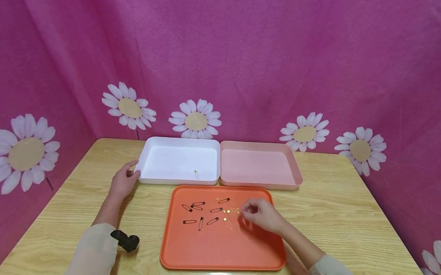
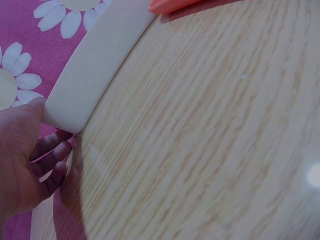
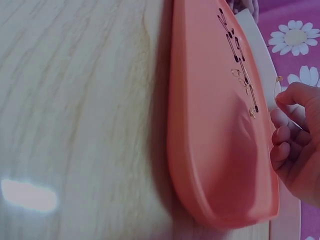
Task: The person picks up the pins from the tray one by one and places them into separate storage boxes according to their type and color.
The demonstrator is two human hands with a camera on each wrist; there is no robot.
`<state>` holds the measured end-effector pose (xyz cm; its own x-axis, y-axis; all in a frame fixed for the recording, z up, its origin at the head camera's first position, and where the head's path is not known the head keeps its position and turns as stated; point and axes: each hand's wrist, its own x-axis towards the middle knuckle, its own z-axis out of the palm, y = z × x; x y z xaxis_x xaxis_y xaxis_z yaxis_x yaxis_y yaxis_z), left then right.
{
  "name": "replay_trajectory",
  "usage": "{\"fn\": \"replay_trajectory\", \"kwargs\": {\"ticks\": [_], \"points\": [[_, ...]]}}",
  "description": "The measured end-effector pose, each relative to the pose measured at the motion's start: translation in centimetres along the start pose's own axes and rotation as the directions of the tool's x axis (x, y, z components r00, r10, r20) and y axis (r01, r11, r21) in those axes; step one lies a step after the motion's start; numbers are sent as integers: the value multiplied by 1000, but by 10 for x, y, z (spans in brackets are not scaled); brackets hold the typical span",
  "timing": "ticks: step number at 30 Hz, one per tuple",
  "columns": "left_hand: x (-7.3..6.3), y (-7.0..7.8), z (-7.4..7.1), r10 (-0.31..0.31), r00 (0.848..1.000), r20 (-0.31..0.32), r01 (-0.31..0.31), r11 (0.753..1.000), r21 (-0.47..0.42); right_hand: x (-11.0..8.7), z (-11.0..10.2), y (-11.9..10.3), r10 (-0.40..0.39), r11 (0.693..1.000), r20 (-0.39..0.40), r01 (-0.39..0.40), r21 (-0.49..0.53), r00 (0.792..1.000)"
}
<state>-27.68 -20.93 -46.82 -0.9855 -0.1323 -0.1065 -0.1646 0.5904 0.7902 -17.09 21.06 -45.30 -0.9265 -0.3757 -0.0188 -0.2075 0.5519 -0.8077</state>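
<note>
My right hand (image 1: 263,215) is above the right half of the orange tray (image 1: 223,252). In the right wrist view its thumb and index finger pinch a gold safety pin (image 3: 278,87), held up off the tray. Several black safety pins (image 1: 200,223) lie spread over the tray's left and middle, and several gold ones (image 1: 227,223) lie near the fingertips, partly overlapping. My left hand (image 1: 124,180) rests against the near left corner of the white tray (image 1: 167,160), thumb at the wall and other fingers loosely bent. Inside that tray lies one gold safety pin (image 1: 196,174).
A pink tray (image 1: 258,163) stands right of the white one, side by side behind the orange tray. All are on a wooden table (image 1: 332,208). A pink curtain (image 1: 246,64) with daisies surrounds the table's back and sides.
</note>
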Motion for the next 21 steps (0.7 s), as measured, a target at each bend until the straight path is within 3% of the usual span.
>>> {"fn": "replay_trajectory", "kwargs": {"ticks": [21], "points": [[0,-1,1,18,1000,-14,-18,1000,-11,32,-2,-9,42,997,-75,-37,74,996]]}}
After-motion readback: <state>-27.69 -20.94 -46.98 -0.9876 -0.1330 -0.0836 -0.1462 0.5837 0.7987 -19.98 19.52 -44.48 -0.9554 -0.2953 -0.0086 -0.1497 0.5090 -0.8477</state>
